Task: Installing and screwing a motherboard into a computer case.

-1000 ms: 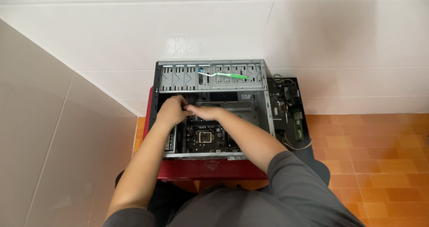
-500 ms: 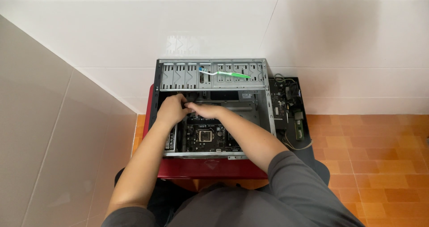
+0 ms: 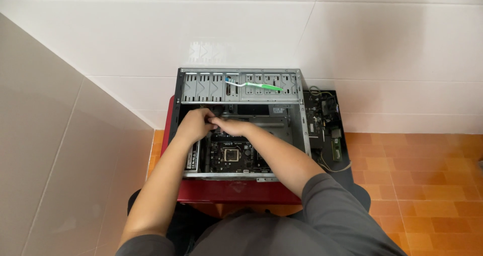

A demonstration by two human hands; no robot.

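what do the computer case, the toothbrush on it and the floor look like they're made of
Computer case: looks like bare sheet metal, dull grey, with punched slots and folded edges.
Toothbrush: probably plastic, with a glossy white and green handle.
Floor: likely ceramic tile, orange squares with visible grout lines.
Both the left hand and the right hand are inside the case.

Both arms reach forward; left hand curled, right hand beside it, fingertips touching.
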